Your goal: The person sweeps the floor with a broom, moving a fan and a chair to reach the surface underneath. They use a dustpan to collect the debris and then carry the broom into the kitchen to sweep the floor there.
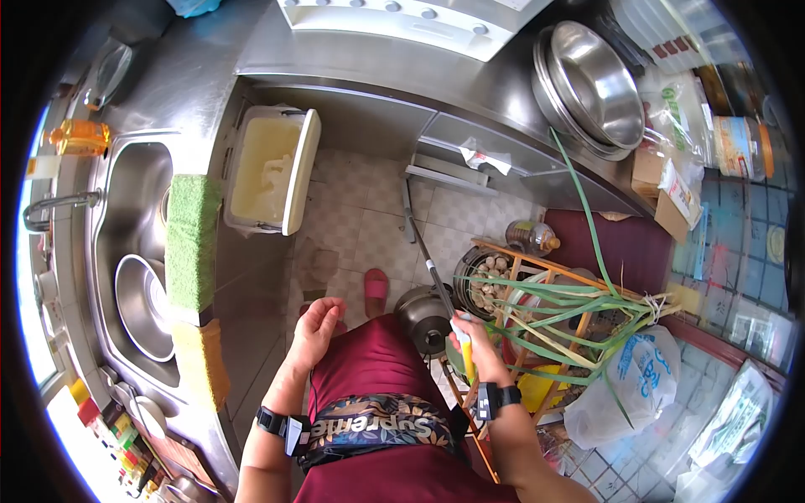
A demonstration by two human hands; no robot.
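My right hand (471,335) is wrapped round the yellow and white grip of a long-handled floor tool (432,267). Its dark pole slants forward to a narrow grey head on the tiles; the exact kind of tool is unclear. My left hand (319,331) hovers in front of my apron (360,360), fingers loosely curled in, and no object shows in it. A pink slipper (376,287) is on my foot just beyond that hand. Close to the pole stand a lidded metal pot (423,318) and a basket of garlic bulbs (489,285).
At the left, a steel sink (138,222) has green (191,243) and orange towels (199,365) over its edge. An open cream bin (267,172) hangs by the cabinet. Scallions (570,310) lie across a wooden rack at right, near a plastic bag (633,386) and oil bottle (532,238).
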